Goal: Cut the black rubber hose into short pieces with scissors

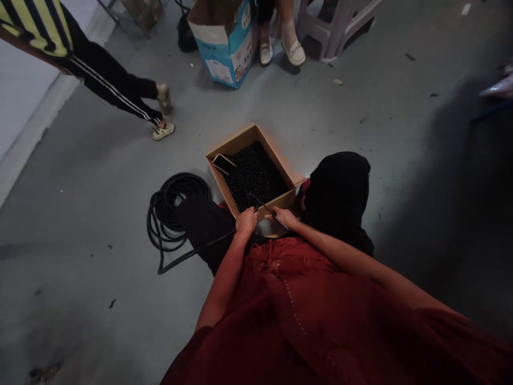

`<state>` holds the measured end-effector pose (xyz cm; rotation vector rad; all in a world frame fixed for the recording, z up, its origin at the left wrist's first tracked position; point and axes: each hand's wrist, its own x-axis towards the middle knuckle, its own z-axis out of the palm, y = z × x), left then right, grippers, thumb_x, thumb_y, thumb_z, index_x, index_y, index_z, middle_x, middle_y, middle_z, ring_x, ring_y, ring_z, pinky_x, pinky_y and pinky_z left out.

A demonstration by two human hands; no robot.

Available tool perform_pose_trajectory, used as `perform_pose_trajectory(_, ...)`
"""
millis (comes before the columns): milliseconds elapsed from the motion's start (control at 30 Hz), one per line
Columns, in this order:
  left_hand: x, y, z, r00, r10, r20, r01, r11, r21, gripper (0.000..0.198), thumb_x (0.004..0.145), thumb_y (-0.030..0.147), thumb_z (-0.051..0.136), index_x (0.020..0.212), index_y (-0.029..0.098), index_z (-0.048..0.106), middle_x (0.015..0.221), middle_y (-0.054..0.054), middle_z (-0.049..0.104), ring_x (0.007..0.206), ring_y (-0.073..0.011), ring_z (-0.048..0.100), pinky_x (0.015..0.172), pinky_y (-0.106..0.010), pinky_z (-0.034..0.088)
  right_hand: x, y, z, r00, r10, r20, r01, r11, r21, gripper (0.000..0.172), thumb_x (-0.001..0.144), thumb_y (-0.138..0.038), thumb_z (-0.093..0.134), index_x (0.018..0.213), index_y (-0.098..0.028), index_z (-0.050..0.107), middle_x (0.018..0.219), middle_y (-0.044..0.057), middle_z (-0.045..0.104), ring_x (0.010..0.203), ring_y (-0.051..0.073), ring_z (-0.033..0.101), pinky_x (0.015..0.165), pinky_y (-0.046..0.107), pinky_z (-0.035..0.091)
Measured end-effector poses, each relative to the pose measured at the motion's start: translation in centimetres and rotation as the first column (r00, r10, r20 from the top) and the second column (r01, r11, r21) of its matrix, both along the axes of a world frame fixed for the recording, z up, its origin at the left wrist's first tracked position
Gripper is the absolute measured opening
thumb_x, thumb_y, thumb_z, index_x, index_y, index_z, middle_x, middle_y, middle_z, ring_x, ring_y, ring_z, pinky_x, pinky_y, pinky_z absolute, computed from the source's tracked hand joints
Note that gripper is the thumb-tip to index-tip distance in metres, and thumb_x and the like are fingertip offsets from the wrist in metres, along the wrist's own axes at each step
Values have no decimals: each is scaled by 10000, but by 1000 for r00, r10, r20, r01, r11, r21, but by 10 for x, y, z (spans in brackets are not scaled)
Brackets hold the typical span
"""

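Note:
My left hand [246,222] grips a black rubber hose [208,243] that runs from a coil [172,203] on the floor up to the front edge of a cardboard box [234,140]. My right hand [280,216] holds a slim dark cutting tool [266,206], perhaps scissors, over that same edge. Both hands sit close together above the box. Small black pieces [252,176] fill the box, and a phone [223,163] leans inside its far left corner. My black-clad knees lie on either side of the box.
I sit on a grey concrete floor scattered with small bits. A co-worker's legs in striped black trousers [120,91] stand at the upper left. Another person's white shoes [280,48], a blue and white carton [224,45] and a pale plastic stool [336,27] stand ahead.

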<state>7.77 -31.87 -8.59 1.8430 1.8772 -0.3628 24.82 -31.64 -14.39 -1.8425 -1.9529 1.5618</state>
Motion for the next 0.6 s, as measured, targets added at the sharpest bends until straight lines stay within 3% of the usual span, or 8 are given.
perform_pose_trajectory(133,2,-2,4,993,76,86,-74,997,-31,387,895,315,466,1272,224,474,1070,-128,674,971,-249,644,821,-338,451,3,5,0,987,-116,-114,118,993,8,345,815,-420,571,1069,-187,551,897,52,661,808,191,608,675,252,417)
perform_pose_trajectory(367,14,-4,9,929,130,348,-110,991,-77,264,836,230,554,1091,189,612,1103,-104,659,1049,-219,593,890,-315,430,5,6,8,911,-245,-332,231,970,-81,299,731,-206,573,1022,-168,517,670,-18,607,606,136,557,560,228,433)
perform_pose_trajectory(600,22,-5,-4,780,344,523,-244,937,-251,210,812,202,575,992,105,622,729,-18,636,597,-95,564,568,-199,464,6,7,21,832,-288,-475,243,957,-155,246,708,-222,580,942,-179,518,636,-18,591,587,145,562,533,233,451)
